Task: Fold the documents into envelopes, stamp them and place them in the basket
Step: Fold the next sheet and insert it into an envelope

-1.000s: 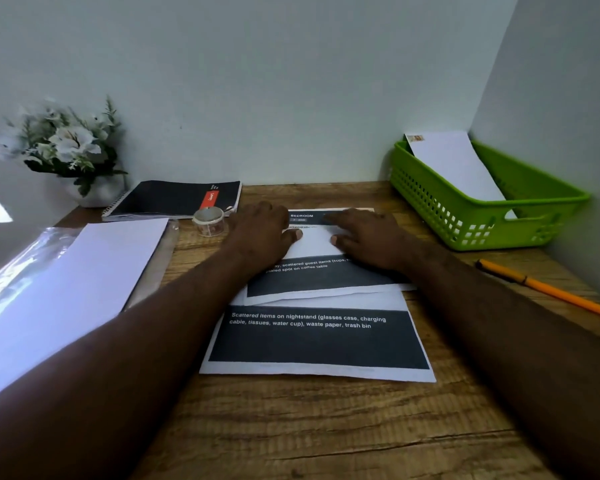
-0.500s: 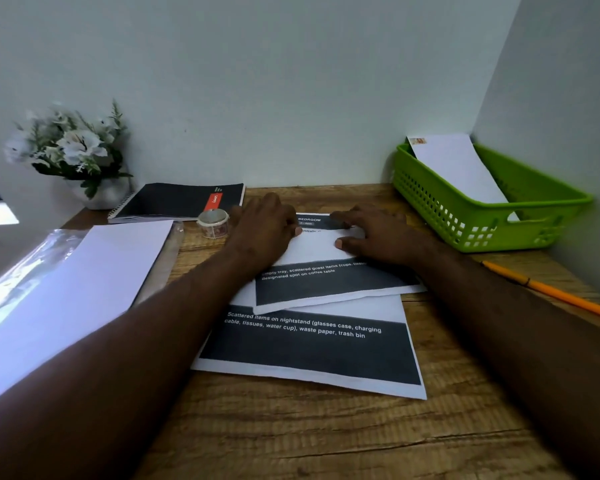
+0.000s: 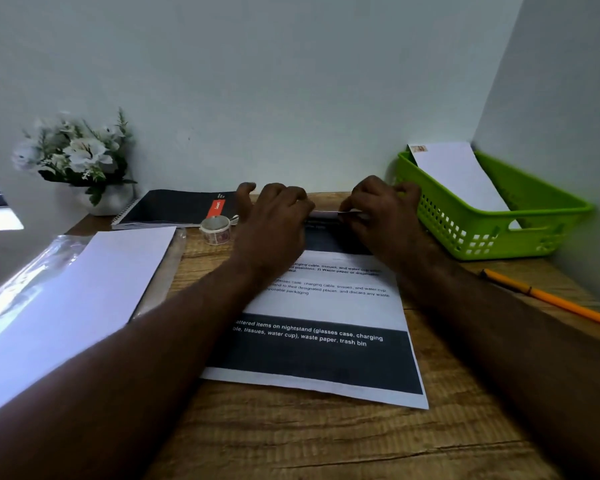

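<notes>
The left hand [image 3: 274, 216] and right hand [image 3: 381, 213] pinch the far edge of the document [image 3: 326, 306], which lies flat on the desk [image 3: 326, 445]. For 1 clean fold, they should draw that edge toward the person squarely, then crease.

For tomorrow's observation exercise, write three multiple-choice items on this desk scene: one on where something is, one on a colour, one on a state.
1. Where is the pencil?
A. in the basket
B. on the desk, right of the printed sheet
C. on the notebook

2. What colour is the basket?
A. blue
B. red
C. green

3. What are both hands doing?
A. gripping the sheet's far edge
B. resting in the lap
C. holding the pencil

Answers: 1 B, it lies on wood beside the printed sheet. 2 C, its walls are bright green. 3 A, the left hand and right hand pinch that edge.
</notes>
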`<state>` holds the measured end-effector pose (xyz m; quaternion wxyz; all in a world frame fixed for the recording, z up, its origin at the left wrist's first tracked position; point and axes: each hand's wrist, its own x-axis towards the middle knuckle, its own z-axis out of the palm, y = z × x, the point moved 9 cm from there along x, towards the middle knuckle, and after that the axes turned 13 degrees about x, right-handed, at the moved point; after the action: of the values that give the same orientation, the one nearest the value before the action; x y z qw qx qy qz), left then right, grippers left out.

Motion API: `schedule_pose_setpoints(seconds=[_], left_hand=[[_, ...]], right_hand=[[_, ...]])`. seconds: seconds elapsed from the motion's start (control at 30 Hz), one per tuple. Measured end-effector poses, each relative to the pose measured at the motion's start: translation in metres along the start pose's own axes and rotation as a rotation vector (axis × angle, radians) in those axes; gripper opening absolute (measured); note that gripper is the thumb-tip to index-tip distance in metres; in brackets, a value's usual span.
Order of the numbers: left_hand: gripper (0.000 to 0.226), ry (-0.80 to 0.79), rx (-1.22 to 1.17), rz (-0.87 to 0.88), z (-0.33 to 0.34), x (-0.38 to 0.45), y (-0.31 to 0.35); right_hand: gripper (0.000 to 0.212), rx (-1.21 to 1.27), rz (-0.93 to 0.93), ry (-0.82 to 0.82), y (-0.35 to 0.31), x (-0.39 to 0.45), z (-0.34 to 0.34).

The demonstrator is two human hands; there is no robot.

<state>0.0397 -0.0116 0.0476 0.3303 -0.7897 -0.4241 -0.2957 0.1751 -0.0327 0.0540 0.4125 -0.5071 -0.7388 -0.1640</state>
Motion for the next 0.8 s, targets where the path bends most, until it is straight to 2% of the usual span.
schedule_pose_setpoints(seconds=[0.07, 0.17, 0.27, 0.33, 0.43, 0.5, 0.63, 0.8], left_hand=[[0.024, -0.038, 0.003, 0.028, 0.0, 0.0, 0.006], [0.036, -0.271, -0.056, 0.078, 0.016, -0.002, 0.016], [0.045, -0.431, -0.249, 0.031, 0.033, -0.01, 0.017], [0.038, -0.483, -0.378, -0.028, 0.043, -0.016, 0.015], [0.042, -0.667, -0.373, 0.037, 0.065, -0.026, 0.024], [0.046, -0.734, -0.306, 0.071, 0.075, -0.03, 0.026], [0.049, -0.793, -0.218, 0.081, 0.08, -0.033, 0.027], [0.052, -0.851, -0.22, 0.07, 0.085, -0.035, 0.027]], right_hand=[[0.007, 0.032, 0.014, -0.056, 0.002, -0.001, 0.005], [0.004, 0.088, 0.093, -0.297, 0.012, -0.01, 0.028], [0.019, 0.153, 0.203, -0.527, 0.02, -0.02, 0.047], [0.024, 0.2, 0.275, -0.603, 0.023, -0.025, 0.053], [0.015, 0.321, 0.288, -0.564, 0.022, -0.024, 0.054], [0.01, 0.329, 0.26, -0.524, 0.023, -0.023, 0.058], [0.037, 0.08, 0.239, -0.544, 0.019, -0.024, 0.073], [0.047, -0.051, 0.263, -0.627, 0.012, -0.031, 0.077]])
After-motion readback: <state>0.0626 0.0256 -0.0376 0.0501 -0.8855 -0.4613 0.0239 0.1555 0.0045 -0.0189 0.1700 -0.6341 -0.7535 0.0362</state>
